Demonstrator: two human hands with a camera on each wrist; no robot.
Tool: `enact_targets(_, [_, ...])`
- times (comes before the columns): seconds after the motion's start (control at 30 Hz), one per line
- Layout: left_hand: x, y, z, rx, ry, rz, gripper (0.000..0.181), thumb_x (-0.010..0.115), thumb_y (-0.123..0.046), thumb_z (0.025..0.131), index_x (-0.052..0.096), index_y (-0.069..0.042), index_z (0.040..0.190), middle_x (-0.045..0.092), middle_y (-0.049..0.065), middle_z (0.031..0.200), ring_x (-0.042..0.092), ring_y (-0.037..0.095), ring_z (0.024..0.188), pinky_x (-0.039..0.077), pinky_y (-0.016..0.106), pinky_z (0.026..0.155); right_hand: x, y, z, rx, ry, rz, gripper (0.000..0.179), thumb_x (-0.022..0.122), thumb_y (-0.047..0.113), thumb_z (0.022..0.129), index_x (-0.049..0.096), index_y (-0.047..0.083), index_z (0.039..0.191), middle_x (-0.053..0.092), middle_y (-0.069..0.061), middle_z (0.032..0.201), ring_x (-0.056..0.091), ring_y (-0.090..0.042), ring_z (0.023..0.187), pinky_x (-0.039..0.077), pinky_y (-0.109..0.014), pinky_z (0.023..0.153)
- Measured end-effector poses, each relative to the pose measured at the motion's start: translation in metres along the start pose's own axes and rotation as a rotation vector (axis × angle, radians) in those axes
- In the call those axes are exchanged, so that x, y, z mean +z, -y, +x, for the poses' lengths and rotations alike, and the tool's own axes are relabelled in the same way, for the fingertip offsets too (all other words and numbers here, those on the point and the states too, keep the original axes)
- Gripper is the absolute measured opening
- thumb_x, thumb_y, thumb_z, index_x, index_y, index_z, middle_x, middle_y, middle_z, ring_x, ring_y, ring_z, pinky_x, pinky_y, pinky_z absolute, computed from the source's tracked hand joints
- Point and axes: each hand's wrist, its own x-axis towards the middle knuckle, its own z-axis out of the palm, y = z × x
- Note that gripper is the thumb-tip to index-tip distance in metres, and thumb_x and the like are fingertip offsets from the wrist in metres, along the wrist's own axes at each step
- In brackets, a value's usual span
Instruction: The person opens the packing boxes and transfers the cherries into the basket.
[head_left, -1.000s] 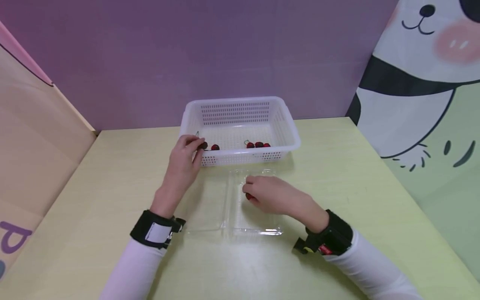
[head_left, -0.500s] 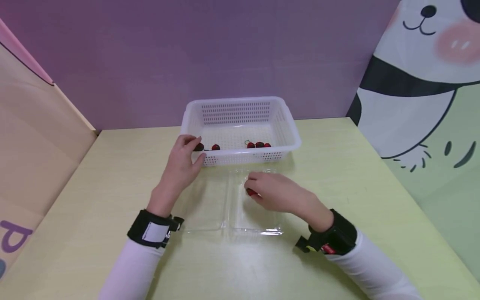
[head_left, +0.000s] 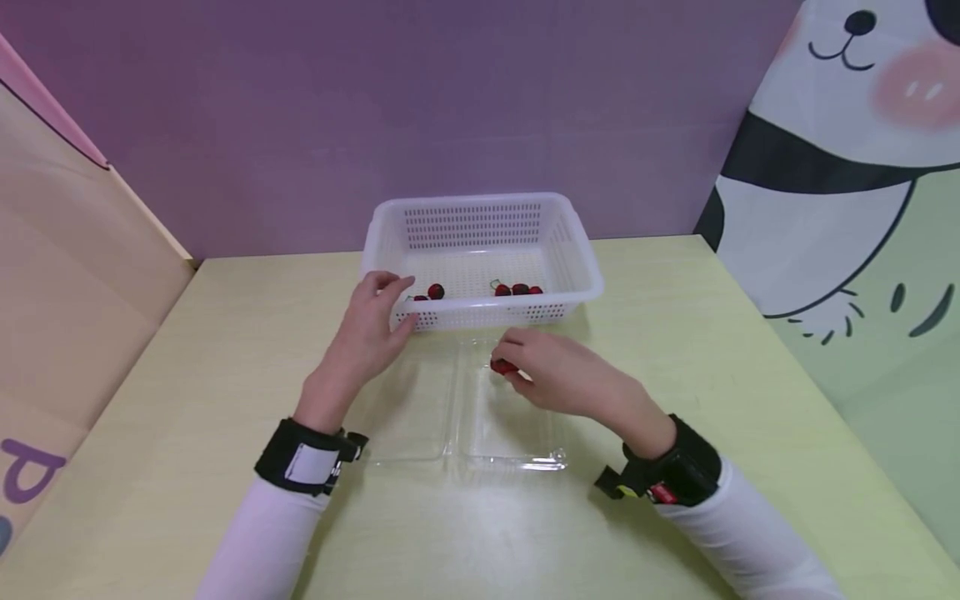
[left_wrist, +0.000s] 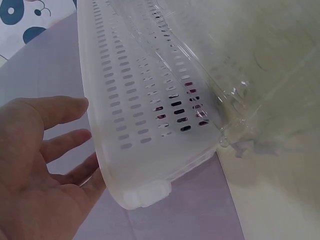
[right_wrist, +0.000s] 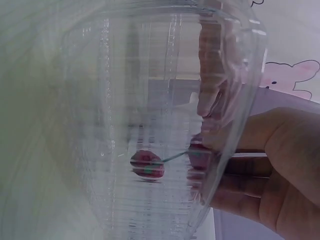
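Note:
My left hand (head_left: 367, 321) is at the front left corner of the white slotted basket (head_left: 573, 296), fingers over the rim and thumb spread apart, with nothing visible between them. Two dark red cherries (head_left: 436, 291) lie just right of those fingers inside the basket. My right hand (head_left: 562, 371) pinches a red cherry (head_left: 501, 366) above the right half of the open clear plastic clamshell box (head_left: 453, 417). Through the box wall in the right wrist view, another cherry (right_wrist: 147, 165) shows lower down, a green stem (right_wrist: 175, 156) running from it toward the fingertips.
More cherries (head_left: 519, 290) sit grouped along the basket's front wall, toward the right. The basket stands at the back of the pale wooden table (head_left: 675, 333), before a purple backdrop (head_left: 300, 125). Printed panels flank the table on both sides.
My left thumb and fingers have spread apart, and the cherries beside them have shifted inside the basket. My right hand has moved slightly back toward the basket, still pinching the cherry.

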Motion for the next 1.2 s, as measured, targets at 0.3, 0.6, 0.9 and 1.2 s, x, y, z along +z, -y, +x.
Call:
enact_targets(0.3, [-0.001, 0.000, -0.001, 0.093, -0.001, 0.001, 0.050, 0.070, -0.008, 0.090, 0.054, 0.000, 0.136, 0.045, 0.019, 0.131, 0.044, 0.034, 0.121, 0.036, 0.040, 0.102, -0.005, -0.002, -0.001, 0.007, -0.063, 0.028, 0.014, 0.071, 0.006, 0.087, 0.069, 0.007, 0.101, 0.062, 0.003, 0.095, 0.063, -0.013, 0.087, 0.047, -0.022, 0.077])
enact_targets(0.6, [-0.004, -0.005, -0.002, 0.073, 0.004, 0.071, 0.049, 0.072, -0.013, 0.090, 0.055, -0.003, 0.135, 0.045, 0.018, 0.133, 0.043, 0.035, 0.122, 0.035, 0.044, 0.101, -0.010, -0.011, -0.001, 0.013, -0.240, 0.018, 0.017, 0.073, 0.011, 0.087, 0.068, 0.009, 0.103, 0.063, 0.004, 0.098, 0.063, -0.010, 0.086, 0.047, -0.021, 0.076])
enact_targets(0.9, [-0.007, -0.005, -0.002, 0.076, 0.000, 0.100, 0.046, 0.072, -0.015, 0.090, 0.057, -0.004, 0.132, 0.047, 0.017, 0.132, 0.045, 0.035, 0.120, 0.035, 0.049, 0.100, -0.017, -0.022, 0.000, -0.014, -0.446, 0.161, 0.022, 0.075, 0.001, 0.084, 0.067, 0.001, 0.105, 0.063, -0.003, 0.098, 0.063, -0.012, 0.084, 0.048, -0.020, 0.073])
enact_targets(1.2, [-0.013, -0.004, -0.002, 0.068, -0.016, 0.106, 0.041, 0.070, -0.017, 0.091, 0.059, -0.004, 0.129, 0.049, 0.015, 0.132, 0.045, 0.035, 0.120, 0.033, 0.052, 0.099, -0.020, -0.036, -0.001, 0.046, -0.596, 0.219, 0.025, 0.073, -0.003, 0.084, 0.067, -0.003, 0.108, 0.064, -0.007, 0.104, 0.064, -0.016, 0.083, 0.052, -0.023, 0.067])
